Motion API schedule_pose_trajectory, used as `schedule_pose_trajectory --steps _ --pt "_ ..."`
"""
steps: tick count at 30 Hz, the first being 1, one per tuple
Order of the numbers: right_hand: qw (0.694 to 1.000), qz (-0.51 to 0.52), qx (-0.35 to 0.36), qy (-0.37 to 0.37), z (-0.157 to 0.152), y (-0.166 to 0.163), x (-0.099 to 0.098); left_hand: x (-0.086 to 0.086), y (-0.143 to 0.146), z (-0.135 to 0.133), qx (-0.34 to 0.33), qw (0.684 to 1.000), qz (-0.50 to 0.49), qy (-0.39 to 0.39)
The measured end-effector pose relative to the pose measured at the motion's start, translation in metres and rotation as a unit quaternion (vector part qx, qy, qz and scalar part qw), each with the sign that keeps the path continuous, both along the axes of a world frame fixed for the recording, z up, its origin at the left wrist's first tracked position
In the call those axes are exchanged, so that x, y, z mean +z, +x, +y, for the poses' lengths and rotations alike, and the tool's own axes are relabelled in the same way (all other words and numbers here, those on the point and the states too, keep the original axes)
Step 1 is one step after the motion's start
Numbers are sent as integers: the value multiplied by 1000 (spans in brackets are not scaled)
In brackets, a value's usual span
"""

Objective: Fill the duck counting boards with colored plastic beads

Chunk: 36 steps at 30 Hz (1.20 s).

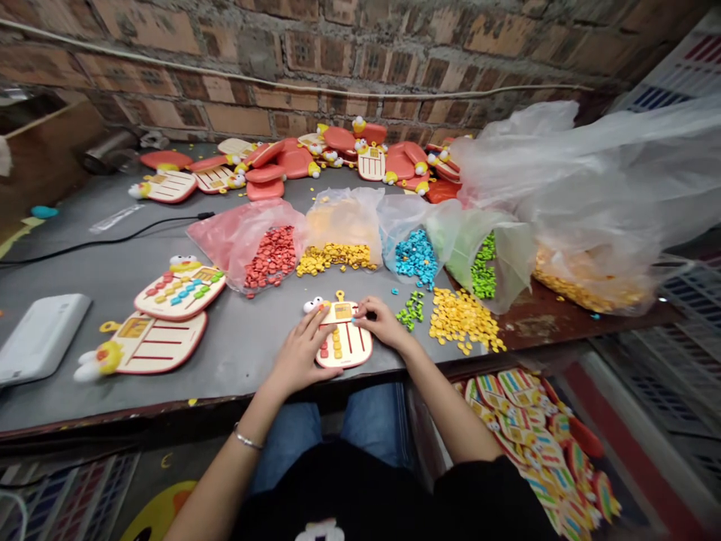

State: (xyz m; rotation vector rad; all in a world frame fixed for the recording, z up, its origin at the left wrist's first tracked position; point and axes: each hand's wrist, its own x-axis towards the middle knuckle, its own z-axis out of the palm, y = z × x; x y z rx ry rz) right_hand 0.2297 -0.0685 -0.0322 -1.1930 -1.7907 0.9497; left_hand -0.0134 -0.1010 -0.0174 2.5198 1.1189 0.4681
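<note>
A cream toy board with slots and a duck head [346, 349] lies flat near the table's front edge. Red and yellow beads sit in its left slots; the slots to the right show none. Across the board's left side lies my left hand [304, 349], fingers stretched out, pressing it. My right hand [380, 321] pinches a small blue bead [354, 320] at the board's upper right. Close by on the right are loose green beads [411, 309] and a pile of yellow beads [465, 319].
Behind the board stand open bags of red [270, 255], yellow [338, 257], blue [415, 254] and green beads [483, 267]. Two boards [163, 342] overlap at left beside a white box [42, 338]. More boards [282, 161] pile by the wall. Filled boards [529, 421] lie below right.
</note>
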Motion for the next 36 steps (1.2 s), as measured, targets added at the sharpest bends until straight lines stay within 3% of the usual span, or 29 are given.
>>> schedule_pose_trajectory --steps 6,11,13,15,17,19,21,23,26,29,32,34,36 --pt "997 -69 31 -11 1 -10 8 0 1 -2 13 1000 5 4" --pt "986 -77 145 -15 -17 4 21 -3 0 0 8 1000 -1 19" --pt "994 -51 96 16 -17 20 22 -4 -1 1 4 1000 -4 23" --pt "997 -30 -30 60 -9 42 23 -5 -1 1 2 1000 -6 23" --pt "982 -42 -156 97 9 65 22 -6 -2 2 1 1000 -8 21" --pt "958 -108 -237 117 32 83 21 -6 -2 1 1 1000 -9 18" --pt "933 -223 -257 115 55 93 18 -6 -2 1 2 1000 -9 14" --pt "909 -330 -235 102 74 94 15 -5 -1 0 5 1000 -7 11" --pt "885 -403 -212 95 85 93 11 -3 -1 0 7 1000 -8 9" --pt "897 -350 -235 131 76 92 12 -2 0 -1 9 1000 -13 6" --pt "918 -195 -268 218 53 82 21 -2 0 0 7 1000 -17 2" --pt "929 -101 -251 253 35 65 29 -2 0 0 8 1000 -20 1" --pt "950 -41 -200 237 20 43 34 -3 1 -1 11 1000 -21 0"
